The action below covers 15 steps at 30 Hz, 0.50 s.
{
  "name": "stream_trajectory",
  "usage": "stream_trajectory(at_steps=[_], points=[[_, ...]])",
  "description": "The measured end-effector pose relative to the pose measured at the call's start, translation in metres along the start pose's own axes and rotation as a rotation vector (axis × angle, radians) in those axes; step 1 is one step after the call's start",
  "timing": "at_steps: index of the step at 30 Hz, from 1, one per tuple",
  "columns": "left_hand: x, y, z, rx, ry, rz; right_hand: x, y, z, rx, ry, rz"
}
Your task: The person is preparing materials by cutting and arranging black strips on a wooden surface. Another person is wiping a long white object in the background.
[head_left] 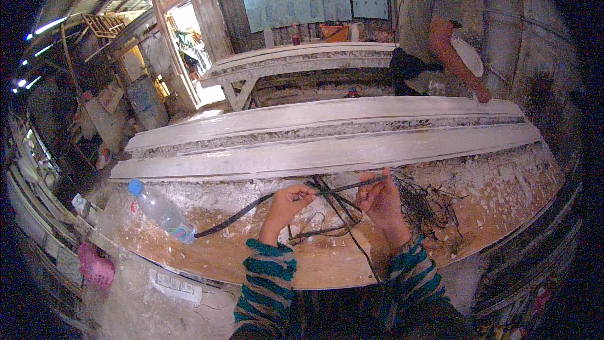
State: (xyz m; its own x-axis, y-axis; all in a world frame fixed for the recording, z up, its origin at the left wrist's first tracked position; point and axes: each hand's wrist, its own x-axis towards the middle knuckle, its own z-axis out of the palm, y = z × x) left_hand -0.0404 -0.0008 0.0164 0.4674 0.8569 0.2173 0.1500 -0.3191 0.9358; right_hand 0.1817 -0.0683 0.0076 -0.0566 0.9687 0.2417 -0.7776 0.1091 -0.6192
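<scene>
A dark cord (pixel 242 213), seemingly braided, is stretched between my two hands just above the wooden table. My left hand (pixel 286 206) is closed in a pinch on it. A short way to the right, my right hand (pixel 382 204) pinches the cord near its upper end. From my left hand the cord curves down leftward to the base of a clear plastic bottle (pixel 162 213) with a blue cap, which lies on its side. Loose dark strands (pixel 357 247) cross beneath my hands. A tangled heap of thin dark strands (pixel 434 209) lies right of my right hand.
Two long whitish boards (pixel 302 148) lie across the table (pixel 207 258) beyond my hands. Behind stands a white-smeared bench (pixel 302 60) with an orange container (pixel 333 33). At the far right, a person (pixel 428 19) holds a round white object. A pink basket (pixel 96 266) sits lower left.
</scene>
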Motion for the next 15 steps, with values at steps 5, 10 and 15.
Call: stream_trajectory(at_steps=[5,10,15], points=[[0.004,-0.01,-0.005,-0.049,0.164,0.012,0.004,0.002,-0.012,0.108,0.13,-0.006],[0.005,-0.015,-0.009,-0.109,0.23,0.091,-0.001,0.004,-0.01,-0.016,0.117,-0.004],[0.005,-0.012,-0.009,-0.114,0.323,0.146,-0.002,0.003,-0.008,-0.201,0.097,0.031]])
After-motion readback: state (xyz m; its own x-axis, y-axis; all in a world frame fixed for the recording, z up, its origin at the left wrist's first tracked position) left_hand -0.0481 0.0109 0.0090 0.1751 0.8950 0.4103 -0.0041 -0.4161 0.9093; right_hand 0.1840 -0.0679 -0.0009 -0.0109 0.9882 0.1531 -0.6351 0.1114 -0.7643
